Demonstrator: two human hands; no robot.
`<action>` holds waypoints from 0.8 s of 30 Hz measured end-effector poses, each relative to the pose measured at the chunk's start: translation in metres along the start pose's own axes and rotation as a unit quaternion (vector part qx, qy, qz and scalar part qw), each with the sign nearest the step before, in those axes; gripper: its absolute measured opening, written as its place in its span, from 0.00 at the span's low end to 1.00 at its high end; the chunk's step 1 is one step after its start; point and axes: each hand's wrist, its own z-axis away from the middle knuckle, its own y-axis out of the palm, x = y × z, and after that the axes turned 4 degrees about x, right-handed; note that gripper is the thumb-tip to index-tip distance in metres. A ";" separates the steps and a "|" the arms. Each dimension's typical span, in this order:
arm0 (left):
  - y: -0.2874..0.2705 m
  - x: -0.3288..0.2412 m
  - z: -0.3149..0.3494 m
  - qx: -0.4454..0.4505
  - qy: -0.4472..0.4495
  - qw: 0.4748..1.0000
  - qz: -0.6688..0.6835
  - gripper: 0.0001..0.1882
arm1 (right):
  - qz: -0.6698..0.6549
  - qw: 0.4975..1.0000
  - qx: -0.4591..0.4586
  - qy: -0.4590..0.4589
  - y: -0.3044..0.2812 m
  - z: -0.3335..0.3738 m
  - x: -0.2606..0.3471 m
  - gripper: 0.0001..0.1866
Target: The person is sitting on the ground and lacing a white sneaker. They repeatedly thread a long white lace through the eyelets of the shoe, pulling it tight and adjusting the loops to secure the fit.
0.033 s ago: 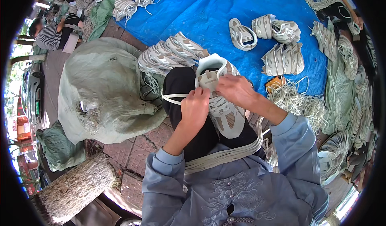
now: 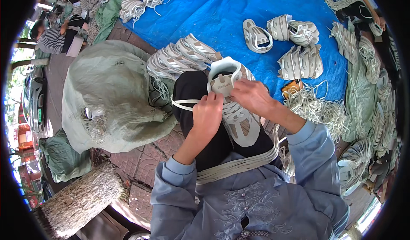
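Note:
A grey and beige sneaker upper lies across my thighs with its toe toward me. Its tongue stands up between my two hands. My left hand is closed at the left eyelet edge, pinching a flat white shoelace that loops out over my dark trouser leg. Closed as well, my right hand grips the upper at the right side of the tongue. The fingertips hide the exact lace holes there. Lacing crosses the front just below my hands. A bundle of pale laces lies across my lap.
Nested uppers lie ahead on the left, beside a big pale sack. More uppers and a tangled lace pile rest on the blue tarp. A stone block is at the lower left; people sit farther off.

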 end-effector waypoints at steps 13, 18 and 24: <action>0.004 0.004 -0.004 -0.020 0.030 0.999 0.038 0.05 | 0.032 0.998 0.048 0.004 0.005 -0.001 0.007 0.03; 0.010 -0.007 0.000 -0.015 -0.027 0.999 0.018 0.04 | 0.106 0.987 0.106 0.060 -0.012 0.005 0.015 0.03; 0.010 -0.008 -0.001 -0.018 -0.012 1.000 0.013 0.04 | 0.057 0.978 0.199 0.003 -0.013 -0.016 0.011 0.04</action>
